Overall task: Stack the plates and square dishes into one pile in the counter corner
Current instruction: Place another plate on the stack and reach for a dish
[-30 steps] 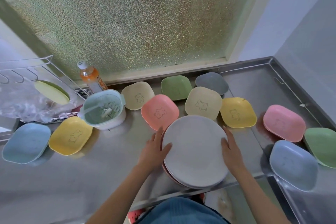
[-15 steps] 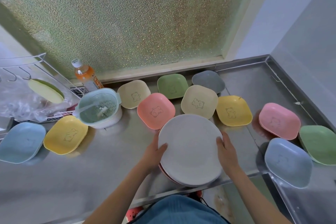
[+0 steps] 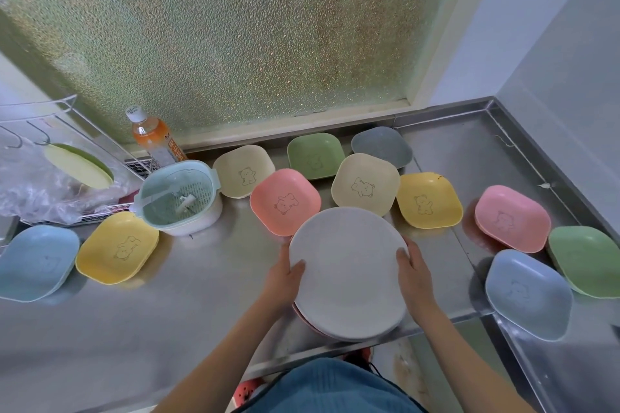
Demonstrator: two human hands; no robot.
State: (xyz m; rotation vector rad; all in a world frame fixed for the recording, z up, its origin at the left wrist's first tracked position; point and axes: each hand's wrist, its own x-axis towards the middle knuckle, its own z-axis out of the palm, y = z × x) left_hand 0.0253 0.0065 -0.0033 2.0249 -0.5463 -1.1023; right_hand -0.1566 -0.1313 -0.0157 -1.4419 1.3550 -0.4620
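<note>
A stack of round plates [image 3: 349,273], white on top with a pink rim showing beneath, is gripped at both sides near the counter's front edge. My left hand [image 3: 285,277] holds its left rim and my right hand [image 3: 414,273] its right rim. Square dishes lie spread around: pink [image 3: 285,201], cream [image 3: 365,188], another cream [image 3: 243,171], green [image 3: 315,154], grey [image 3: 380,146], yellow [image 3: 427,199]. To the right lie pink [image 3: 511,216], green [image 3: 587,265] and blue [image 3: 526,293] dishes. At far left sit a yellow dish [image 3: 117,246] and a blue dish [image 3: 35,261].
The steel counter [image 3: 201,295] turns a corner at the back right [image 3: 469,144], bounded by a raised lip. A teal strainer bowl [image 3: 177,198], an orange drink bottle [image 3: 152,137] and a wire rack with a plastic bag [image 3: 50,184] stand at the left.
Both hands have closed on the plate stack's rims; the stack sits slightly tilted and nearer the pink dish than a second ago. The view has shifted a little.
</note>
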